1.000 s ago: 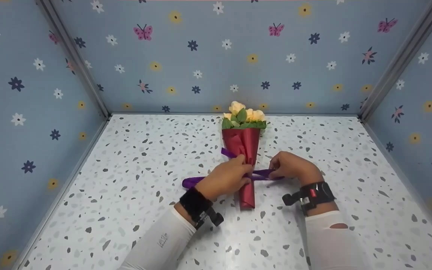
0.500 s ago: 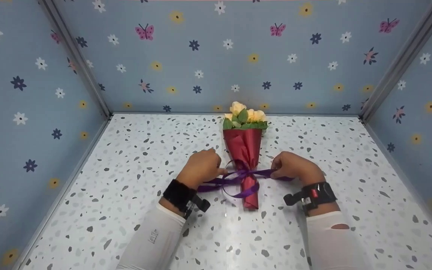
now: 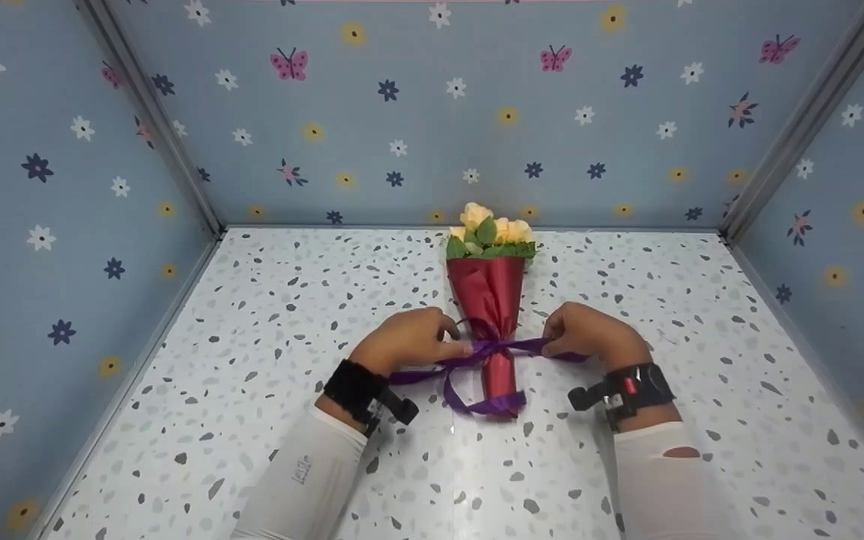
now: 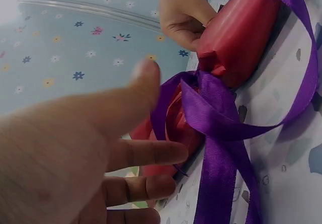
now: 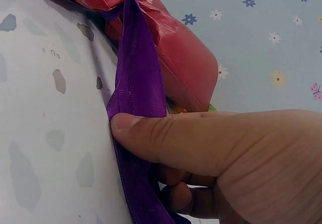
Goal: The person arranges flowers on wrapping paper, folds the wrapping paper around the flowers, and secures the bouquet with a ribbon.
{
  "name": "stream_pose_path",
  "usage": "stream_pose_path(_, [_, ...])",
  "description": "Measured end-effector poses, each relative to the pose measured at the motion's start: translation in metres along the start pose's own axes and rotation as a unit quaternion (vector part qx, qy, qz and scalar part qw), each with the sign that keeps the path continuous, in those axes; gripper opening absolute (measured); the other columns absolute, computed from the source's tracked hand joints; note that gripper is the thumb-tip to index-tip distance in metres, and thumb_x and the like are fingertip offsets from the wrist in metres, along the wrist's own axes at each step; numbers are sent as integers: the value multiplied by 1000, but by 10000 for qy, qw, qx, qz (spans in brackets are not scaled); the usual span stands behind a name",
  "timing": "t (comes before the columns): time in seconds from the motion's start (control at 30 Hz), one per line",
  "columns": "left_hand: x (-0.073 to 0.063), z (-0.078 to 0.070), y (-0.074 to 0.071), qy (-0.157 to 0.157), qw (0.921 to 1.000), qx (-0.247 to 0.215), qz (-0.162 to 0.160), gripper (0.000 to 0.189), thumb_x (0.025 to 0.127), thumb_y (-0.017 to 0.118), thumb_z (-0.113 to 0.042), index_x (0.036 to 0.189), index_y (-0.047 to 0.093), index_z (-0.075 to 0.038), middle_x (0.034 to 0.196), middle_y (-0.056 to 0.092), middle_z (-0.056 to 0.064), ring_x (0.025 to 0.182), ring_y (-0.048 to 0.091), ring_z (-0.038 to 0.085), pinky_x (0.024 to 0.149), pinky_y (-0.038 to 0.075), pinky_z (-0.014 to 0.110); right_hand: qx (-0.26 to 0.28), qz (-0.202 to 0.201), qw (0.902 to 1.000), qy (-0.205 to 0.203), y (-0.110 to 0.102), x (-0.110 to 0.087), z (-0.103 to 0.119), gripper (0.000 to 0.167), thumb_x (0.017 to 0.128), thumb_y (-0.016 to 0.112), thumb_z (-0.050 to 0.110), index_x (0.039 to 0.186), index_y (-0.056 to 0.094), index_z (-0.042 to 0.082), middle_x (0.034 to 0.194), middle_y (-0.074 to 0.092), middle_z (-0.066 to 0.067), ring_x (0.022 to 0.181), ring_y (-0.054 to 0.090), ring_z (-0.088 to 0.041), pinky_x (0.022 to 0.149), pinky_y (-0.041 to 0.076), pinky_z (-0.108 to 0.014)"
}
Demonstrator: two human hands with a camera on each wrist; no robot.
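Note:
A bouquet of pale yellow roses (image 3: 475,216) in red wrapping paper (image 3: 486,289) lies on the table, blooms toward the back wall. A purple ribbon (image 4: 219,108) is tied round its narrow part, with a loop and tails trailing to both sides and over the stem end. My right hand (image 3: 589,334) pinches the right tail between thumb and curled fingers, as the right wrist view shows. My left hand (image 3: 413,337) is at the left of the knot. In the left wrist view its thumb and fingers are spread apart beside the ribbon, holding nothing.
The white speckled table (image 3: 312,300) is bounded by blue flower-patterned panels (image 3: 432,112) at the back and both sides. Dark straps with camera mounts (image 3: 361,394) sit on both wrists.
My left hand left the wrapping, moved left, then came back toward the knot. The ribbon's loop has dropped lower over the stem end. My right hand kept its pinch, nearly still.

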State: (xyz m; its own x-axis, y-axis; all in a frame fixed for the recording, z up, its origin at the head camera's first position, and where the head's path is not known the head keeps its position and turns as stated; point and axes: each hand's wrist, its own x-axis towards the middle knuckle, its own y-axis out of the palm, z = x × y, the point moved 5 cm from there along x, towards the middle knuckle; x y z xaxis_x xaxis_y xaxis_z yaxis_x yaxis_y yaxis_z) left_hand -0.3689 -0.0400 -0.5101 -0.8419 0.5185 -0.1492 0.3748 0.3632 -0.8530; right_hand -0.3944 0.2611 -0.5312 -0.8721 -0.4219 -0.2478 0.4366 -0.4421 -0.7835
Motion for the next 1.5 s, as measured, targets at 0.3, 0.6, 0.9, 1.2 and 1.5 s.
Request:
stream_pose_path(0.3, [4, -6, -7, 147, 9973, 595, -409, 4, 95, 81, -20, 93, 78, -18, 86, 72, -5, 79, 64, 19, 72, 53, 36, 107, 43, 9999, 111, 0, -1, -2, 6, 93, 92, 15, 93, 87, 11, 75, 75, 4, 66, 60, -9, 66, 50, -27])
stream_pose_path(0.6, [-13, 10, -55, -151, 9776, 1239, -1693, 8, 103, 77, -17, 101, 83, -13, 98, 77, 5, 98, 67, 29, 84, 60, 47, 62, 43, 9997, 220, 0, -3, -1, 7, 93, 91, 16, 94, 87, 11, 78, 77, 2, 69, 62, -11, 68, 51, -27])
stream_pose_path(0.9, [-29, 30, -80, -467, 9697, 1390, -1956, 14, 109, 75, -20, 111, 87, -13, 108, 85, 7, 102, 79, 33, 90, 64, 52, 96, 45, 9996, 244, 0, -2, -1, 6, 94, 91, 17, 93, 86, 13, 76, 75, 5, 68, 61, -10, 67, 50, -27])
stream_pose_path(1.2, [-38, 63, -63, -1542, 9839, 861, -279, 39, 103, 73, -16, 139, 74, 0, 140, 78, 17, 128, 74, 39, 112, 59, 57, 143, 15, 9997, 205, 0, -2, -2, 7, 92, 92, 16, 92, 86, 11, 73, 73, 4, 66, 58, -9, 64, 47, -26])
stream_pose_path(1.5, [-6, 19, -42, -314, 9911, 677, -1100, 35, 110, 74, -22, 143, 76, -9, 139, 74, 14, 130, 73, 35, 113, 60, 53, 51, 58, 9999, 143, -1, -2, 1, 8, 91, 92, 15, 93, 86, 11, 74, 73, 6, 67, 58, -9, 66, 48, -26])
